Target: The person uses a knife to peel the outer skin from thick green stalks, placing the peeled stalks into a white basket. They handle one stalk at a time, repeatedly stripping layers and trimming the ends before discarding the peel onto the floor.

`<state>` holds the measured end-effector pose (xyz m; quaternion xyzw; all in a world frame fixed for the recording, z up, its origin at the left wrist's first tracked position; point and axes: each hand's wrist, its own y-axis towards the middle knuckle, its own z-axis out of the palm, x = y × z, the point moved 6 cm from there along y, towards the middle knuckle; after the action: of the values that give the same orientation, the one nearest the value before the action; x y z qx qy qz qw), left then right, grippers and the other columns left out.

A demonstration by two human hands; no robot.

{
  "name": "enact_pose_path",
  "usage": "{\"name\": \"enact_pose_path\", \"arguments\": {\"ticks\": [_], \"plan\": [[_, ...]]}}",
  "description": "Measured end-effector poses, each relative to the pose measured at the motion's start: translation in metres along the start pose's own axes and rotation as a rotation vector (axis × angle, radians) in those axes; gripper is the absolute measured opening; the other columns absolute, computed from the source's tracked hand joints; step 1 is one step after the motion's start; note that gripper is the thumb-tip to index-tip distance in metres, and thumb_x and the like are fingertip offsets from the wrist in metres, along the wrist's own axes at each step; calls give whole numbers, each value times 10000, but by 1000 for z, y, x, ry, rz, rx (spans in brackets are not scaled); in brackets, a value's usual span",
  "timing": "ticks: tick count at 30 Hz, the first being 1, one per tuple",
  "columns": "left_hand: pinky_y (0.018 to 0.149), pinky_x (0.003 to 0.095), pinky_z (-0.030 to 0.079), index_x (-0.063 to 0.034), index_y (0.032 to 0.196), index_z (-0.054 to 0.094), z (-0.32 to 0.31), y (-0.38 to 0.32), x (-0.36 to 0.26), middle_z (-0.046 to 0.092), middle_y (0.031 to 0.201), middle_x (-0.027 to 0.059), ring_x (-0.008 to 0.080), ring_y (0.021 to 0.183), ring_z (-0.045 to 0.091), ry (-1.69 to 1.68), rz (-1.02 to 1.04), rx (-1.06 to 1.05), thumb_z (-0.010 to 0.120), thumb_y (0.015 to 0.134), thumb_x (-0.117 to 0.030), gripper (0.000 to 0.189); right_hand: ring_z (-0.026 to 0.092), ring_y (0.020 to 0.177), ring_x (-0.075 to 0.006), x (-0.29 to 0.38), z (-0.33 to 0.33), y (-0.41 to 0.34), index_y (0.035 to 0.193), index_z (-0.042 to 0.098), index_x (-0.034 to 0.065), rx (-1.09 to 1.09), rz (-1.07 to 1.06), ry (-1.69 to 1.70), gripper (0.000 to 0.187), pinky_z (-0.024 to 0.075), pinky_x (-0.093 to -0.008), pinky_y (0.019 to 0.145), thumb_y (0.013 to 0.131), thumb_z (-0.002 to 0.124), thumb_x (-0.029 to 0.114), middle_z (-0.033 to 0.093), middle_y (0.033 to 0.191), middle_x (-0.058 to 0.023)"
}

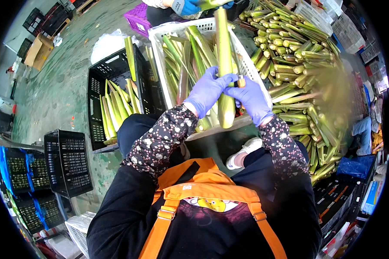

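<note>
A thick pale green stalk (225,51), likely a water bamboo shoot, stands lengthwise between my hands, over a white lined crate (248,69) filled with green husks. In a purple glove, my left hand (210,89) has its fingers closed on the stalk's left side. My right hand (251,98), also gloved, touches the stalk's right side with its fingertips and holds a small tool with a wooden handle (242,83); its blade is mostly hidden. Left of the white crate, a black plastic crate (95,106) holds several trimmed green stalks (116,106).
A large heap of unpeeled stalks (288,55) lies on the right. Ahead, a person's blue-gloved hand (184,7) holds another stalk beside a purple crate (137,17). Black crates (68,162) stand at the left, and a cardboard box (39,51) lies farther off.
</note>
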<state>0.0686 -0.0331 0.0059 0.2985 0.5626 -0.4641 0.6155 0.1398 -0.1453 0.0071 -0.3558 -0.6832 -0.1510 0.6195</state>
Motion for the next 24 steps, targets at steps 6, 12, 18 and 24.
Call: {"name": "enact_pose_path", "arguments": {"ticks": [6, 12, 18, 24], "plan": [[784, 280, 495, 53, 1197, 533, -12, 3, 8, 645, 977, 115, 158, 870, 621, 116, -18, 20, 576, 916, -221, 394, 569, 651, -48, -1, 6, -4, 1016, 649, 33, 23, 38, -55, 323, 461, -210, 518, 780, 789, 203, 639, 779, 19], [675, 299, 511, 43, 1117, 558, -23, 7, 18, 642, 896, 123, 188, 748, 628, 207, -34, -53, 544, 895, -159, 301, 522, 583, -31, -16, 11, 0, 983, 658, 71, 117, 79, 54, 269, 397, -189, 473, 788, 790, 200, 641, 774, 31], [650, 358, 503, 31, 976, 601, -22, 6, 5, 638, 814, 162, 245, 702, 635, 314, 10, -88, 567, 875, -194, 249, 558, 655, -33, -14, 13, 3, 1058, 645, 51, 82, 9, 202, 300, 416, -183, 525, 810, 765, 170, 660, 832, 25], [679, 368, 474, 21, 901, 583, -19, 4, 9, 602, 759, 180, 281, 706, 596, 503, 129, -208, 603, 882, -211, 234, 613, 782, -71, -3, 6, -1, 1027, 652, 11, -91, -38, 148, 277, 497, -234, 722, 800, 761, 126, 687, 900, -20]]}}
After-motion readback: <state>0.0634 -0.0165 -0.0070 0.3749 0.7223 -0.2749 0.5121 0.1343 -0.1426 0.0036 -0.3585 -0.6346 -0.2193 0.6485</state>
